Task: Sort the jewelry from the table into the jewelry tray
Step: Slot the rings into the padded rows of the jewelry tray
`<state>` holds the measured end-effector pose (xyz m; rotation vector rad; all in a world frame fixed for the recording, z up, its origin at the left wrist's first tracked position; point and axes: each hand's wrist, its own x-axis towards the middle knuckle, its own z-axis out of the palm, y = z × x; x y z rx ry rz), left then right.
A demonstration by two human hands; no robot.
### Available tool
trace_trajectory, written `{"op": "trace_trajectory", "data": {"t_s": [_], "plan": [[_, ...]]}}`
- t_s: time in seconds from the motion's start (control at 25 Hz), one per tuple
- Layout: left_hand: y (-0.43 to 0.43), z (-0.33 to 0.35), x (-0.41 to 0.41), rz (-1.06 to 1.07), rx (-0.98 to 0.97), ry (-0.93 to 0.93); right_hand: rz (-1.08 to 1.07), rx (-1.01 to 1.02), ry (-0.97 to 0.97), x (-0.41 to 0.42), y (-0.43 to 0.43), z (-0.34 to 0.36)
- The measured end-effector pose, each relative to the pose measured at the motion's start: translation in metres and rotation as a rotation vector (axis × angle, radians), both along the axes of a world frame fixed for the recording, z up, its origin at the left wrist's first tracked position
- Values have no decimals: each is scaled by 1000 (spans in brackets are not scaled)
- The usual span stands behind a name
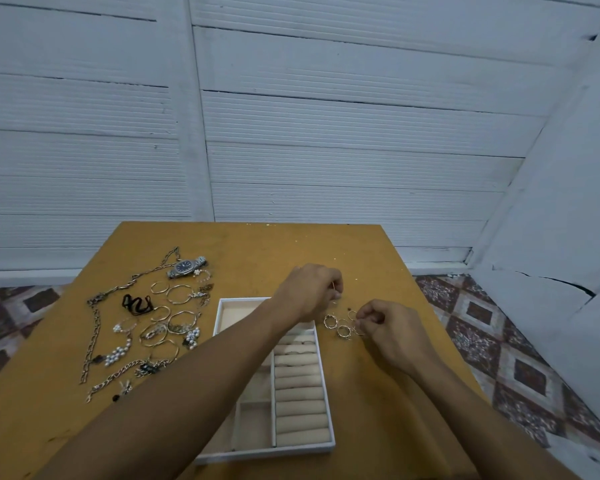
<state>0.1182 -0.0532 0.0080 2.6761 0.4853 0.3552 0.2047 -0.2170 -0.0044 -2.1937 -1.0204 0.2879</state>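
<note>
Mustard-yellow surface [257, 251] is strewn at the left with chains [94, 327], about six hoops [177, 294] and one watch [186, 267]. One white tray [222, 301] is set at centre, its padded rolls [300, 393] lying crosswise. The left hand [312, 292] is reached across it, a thin pin [333, 286] pinched in its narrow grip. Some four rings [340, 327] are clustered just right of the tray. The right hand [392, 330] is nearer, its grip seemingly pinched on one ring.

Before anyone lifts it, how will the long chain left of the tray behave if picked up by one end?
The chain lies in loose bends, so it probably hangs limp and swings. Its chunky metal links suggest some weight.
</note>
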Motion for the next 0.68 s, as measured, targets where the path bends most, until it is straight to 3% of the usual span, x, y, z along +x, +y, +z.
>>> {"op": "trace_trajectory", "data": {"t_s": [0.16,0.36,0.68], "plan": [[-1,1,-40,23,-67,-105,17,25,12,-15,-5,7],[-11,-8,-90,60,-169,-101,77,5,-2,-39,-6,8],[-34,-12,-132,96,-35,-81,161,10,-30,-69,3,7]]}}
